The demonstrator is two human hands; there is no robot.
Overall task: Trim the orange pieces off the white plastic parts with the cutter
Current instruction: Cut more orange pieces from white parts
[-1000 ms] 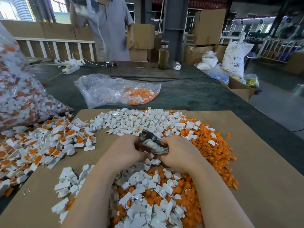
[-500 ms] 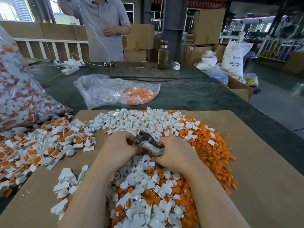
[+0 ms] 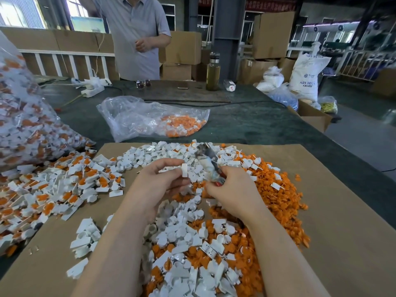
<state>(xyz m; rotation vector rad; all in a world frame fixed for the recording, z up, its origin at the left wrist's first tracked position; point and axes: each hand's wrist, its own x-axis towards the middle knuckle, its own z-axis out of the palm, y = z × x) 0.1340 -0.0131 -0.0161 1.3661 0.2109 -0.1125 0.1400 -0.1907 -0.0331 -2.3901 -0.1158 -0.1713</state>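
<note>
My left hand (image 3: 157, 182) pinches a small white plastic part (image 3: 184, 170) between thumb and fingers, held upright above the pile. My right hand (image 3: 232, 189) grips the cutter (image 3: 206, 160), whose taped handle and dark jaws point up and away; the jaws stand a little right of the white part, apart from it. Below both hands lies a mixed heap of trimmed white parts (image 3: 188, 236) and cut orange pieces (image 3: 276, 189). Untrimmed white parts with orange pieces attached (image 3: 53, 185) lie at the left.
Everything rests on a brown cardboard sheet (image 3: 342, 211) over a dark green table (image 3: 246, 123). A big clear bag of untrimmed parts (image 3: 23, 125) sits at the far left, a smaller bag (image 3: 150, 118) behind the pile. A person (image 3: 137, 37) stands across the table near a bottle (image 3: 212, 71).
My hands have drawn apart and lifted: the left one now holds a white part up clear of the cutter, and the cutter has swung upright in my right hand.
</note>
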